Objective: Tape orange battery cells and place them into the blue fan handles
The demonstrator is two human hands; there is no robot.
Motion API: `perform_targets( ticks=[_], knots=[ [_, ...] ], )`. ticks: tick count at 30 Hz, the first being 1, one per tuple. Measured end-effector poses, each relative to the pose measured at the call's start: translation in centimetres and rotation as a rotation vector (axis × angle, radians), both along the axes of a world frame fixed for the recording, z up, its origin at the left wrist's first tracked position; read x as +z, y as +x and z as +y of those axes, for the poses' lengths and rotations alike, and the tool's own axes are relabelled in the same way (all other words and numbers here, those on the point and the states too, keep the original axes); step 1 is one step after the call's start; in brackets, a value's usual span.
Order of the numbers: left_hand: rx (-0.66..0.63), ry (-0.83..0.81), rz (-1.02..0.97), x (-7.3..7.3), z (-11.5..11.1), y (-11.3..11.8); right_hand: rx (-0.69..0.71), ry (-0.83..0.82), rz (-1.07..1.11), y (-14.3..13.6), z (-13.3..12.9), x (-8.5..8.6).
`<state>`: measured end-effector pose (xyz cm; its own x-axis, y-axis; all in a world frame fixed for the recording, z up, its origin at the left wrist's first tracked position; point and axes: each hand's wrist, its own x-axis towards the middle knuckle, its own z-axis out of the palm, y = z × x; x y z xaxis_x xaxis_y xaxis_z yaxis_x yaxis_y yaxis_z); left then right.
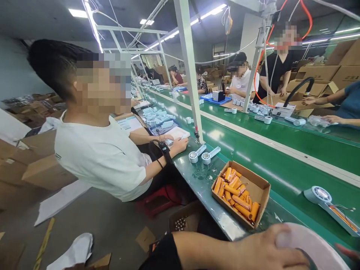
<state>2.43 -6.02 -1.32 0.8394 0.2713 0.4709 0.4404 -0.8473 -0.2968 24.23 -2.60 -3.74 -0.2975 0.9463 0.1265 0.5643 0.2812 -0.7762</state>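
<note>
My left hand (274, 247) reaches in at the bottom right, its fingers curled onto a thick, whitish ring-shaped roll (317, 245). The frame cuts off the roll's lower part. Only a blurred bit of my right hand (348, 252) shows at the right edge, beside the roll; its grip is out of sight. Beyond the roll, a light-blue handheld fan (320, 195) lies with its handle open, showing an orange battery and loose wires. Left of it, a cardboard box (263, 200) holds several orange wired batteries (234, 191).
Two light-blue fans (206, 157) lie on the metal bench edge (191, 172), near a white upright post (189, 71). A green conveyor belt (253, 150) runs alongside. A co-worker in a white shirt (98, 153) sits at left, hands on a small item; others work across the belt.
</note>
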Motion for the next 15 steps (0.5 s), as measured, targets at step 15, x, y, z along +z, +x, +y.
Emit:
perform_targets(
  ticks=[15],
  knots=[
    [0.455,-0.052,-0.717,-6.1,-1.5,-11.1,0.506,-0.793,0.658,-7.1,-6.7,-0.3]
  ],
)
